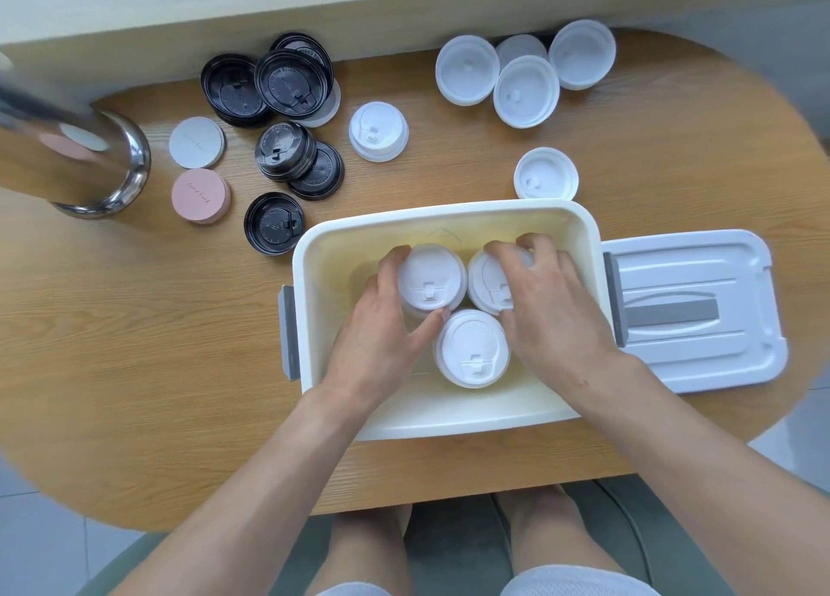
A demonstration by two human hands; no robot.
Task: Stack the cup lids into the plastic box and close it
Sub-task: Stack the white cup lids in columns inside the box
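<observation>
Head view.

Plastic box (pixel 310 254): cream-white, open, near centre of the wooden table (pixel 134 326), grey latches at its left and right ends. Contents: three stacks of white cup lids. Far-left stack (pixel 429 281) is gripped by the left hand (pixel 381 339), fingers curled round its far edge, thumb against its near side. Far-right stack (pixel 487 283) is gripped by the right hand (pixel 552 299), fingers over its top. Near stack (pixel 471 348) stands free between both wrists.

Box lid (pixel 691 312): white with a grey handle, flat on the table, touching the box's right end.

Loose items on the table, outside the box:
- black lids (pixel 269 87), several piles, far left of the box;
- one white lid stack (pixel 378 131), far centre;
- one white lid (pixel 545 174) just beyond the box's far rim;
- flat white lids (pixel 525 91), far right, overlapping;
- white disc (pixel 196 142) and pink disc (pixel 200 195), each bearing script too small to read;
- steel canister (pixel 81 164), far left, blurred.

Embossed lettering on the lids is illegible.
</observation>
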